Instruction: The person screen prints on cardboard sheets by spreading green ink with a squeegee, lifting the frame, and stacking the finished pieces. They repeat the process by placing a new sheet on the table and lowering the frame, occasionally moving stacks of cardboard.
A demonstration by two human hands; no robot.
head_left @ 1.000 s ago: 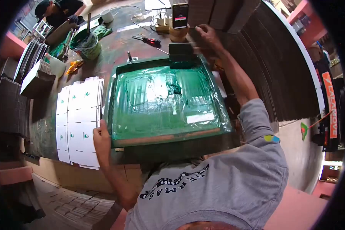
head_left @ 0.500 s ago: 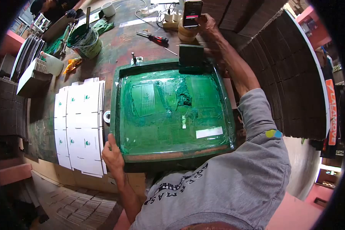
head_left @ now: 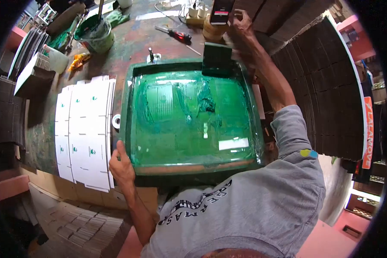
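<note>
Green screen frame [head_left: 127, 107] sits between printed sheets [head_left: 86, 133] on its left and cardboard stack [head_left: 327, 90] on its right, long axis left-right. Left hand [head_left: 122, 167] clasps frame's near-left edge, thumb on top. Right hand [head_left: 244, 23] past frame's far-right corner, fingers bent beside phone [head_left: 221, 13], can't tell if touching or holding anything. Dark green block [head_left: 217, 59] stands at frame's far rim, nearer right hand. Screwdriver [head_left: 179, 35] beyond frame's far rim
</note>
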